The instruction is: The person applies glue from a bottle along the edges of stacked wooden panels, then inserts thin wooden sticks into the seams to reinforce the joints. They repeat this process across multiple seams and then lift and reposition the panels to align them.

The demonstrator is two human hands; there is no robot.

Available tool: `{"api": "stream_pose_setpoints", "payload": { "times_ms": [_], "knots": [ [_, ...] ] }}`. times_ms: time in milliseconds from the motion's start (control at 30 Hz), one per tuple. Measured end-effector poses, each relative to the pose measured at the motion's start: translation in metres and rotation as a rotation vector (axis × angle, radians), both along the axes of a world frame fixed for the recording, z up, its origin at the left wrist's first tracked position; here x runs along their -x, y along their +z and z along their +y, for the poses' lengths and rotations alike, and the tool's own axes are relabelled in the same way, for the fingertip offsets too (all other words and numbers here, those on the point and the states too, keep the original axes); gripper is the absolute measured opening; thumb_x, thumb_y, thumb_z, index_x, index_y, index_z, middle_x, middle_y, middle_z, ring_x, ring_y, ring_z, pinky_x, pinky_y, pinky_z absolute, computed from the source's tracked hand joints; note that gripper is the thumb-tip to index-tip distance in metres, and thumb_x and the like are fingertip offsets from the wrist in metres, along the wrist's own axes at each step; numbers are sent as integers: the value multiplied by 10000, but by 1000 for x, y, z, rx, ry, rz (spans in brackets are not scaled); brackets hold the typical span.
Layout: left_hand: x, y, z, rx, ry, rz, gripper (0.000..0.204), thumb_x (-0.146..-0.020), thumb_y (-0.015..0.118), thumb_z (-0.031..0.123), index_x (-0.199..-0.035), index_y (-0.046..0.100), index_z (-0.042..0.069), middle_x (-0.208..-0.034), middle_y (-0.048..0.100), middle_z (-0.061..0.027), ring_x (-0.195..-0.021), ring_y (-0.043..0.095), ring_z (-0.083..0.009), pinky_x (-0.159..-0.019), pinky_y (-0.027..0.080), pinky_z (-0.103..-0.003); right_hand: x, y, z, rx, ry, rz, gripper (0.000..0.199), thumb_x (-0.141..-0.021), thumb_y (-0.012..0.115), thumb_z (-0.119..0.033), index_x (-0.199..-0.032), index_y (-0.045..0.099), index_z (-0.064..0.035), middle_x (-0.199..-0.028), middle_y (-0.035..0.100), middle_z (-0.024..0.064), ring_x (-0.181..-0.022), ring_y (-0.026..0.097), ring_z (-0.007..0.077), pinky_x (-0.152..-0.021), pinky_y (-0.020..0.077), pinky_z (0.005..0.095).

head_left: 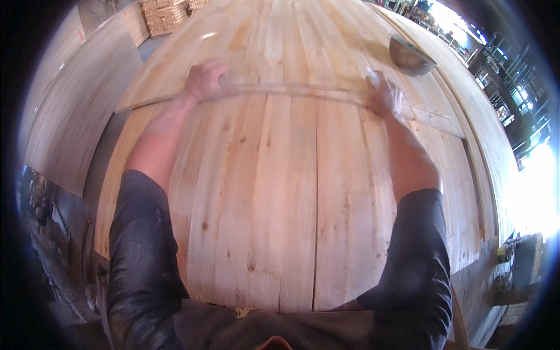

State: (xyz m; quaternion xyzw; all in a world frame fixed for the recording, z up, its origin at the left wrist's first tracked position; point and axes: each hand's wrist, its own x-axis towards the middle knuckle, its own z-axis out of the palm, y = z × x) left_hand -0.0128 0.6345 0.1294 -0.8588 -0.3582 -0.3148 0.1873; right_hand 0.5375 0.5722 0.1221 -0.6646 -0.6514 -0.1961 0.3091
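i can't tell either grip: left hand (205, 80) blurred, right hand (385, 95) curled at panel (286, 52).

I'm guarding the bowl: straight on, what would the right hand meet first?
The way ahead of the right hand looks free along the board; the bowl seems right of it, though depth's unclear.

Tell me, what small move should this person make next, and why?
Perhaps ease the upper wooden panel slightly toward the body, slowly: the left hand and right hand are both at its near edge, the lower panel shows uncovered in front, and a bowl seems to rest on top.
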Motion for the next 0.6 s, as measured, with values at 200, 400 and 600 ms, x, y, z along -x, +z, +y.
{"api": "stream_pose_setpoints", "payload": {
  "times_ms": [200, 400, 600],
  "knots": [
    [-9, -6, -22, 239, 361, -71, 649, -873, 834, 683, -1197, 812, 122, -1232, 802, -146, -1165, 749, -397, -1006, 594, -504, -7, 3, 21, 90, -127, 335, 606, -1038, 674, -613, -1275, 767, -64, -1127, 800, 298, -1081, 761, 503, -937, 577, 600],
    [-26, 4, -44, 462, 425, 29, 509, -994, 774, 469, -1346, 750, 102, -1367, 734, -191, -1286, 693, -408, -1088, 560, -524, -22, 17, -133, 75, 155, 560, 644, -995, 775, -616, -1139, 810, 11, -959, 806, 228, -902, 784, 361, -834, 575, 493],
    [-114, 23, -145, 341, -210, 262, 609, -1062, 700, 426, -1528, 629, 41, -1573, 642, -199, -1445, 605, -414, -1205, 503, -511, -28, 14, -299, 285, -32, 445, 509, -967, 879, -504, -1077, 830, -10, -906, 816, 138, -777, 746, 241, -741, 580, 427]
  ]
}}
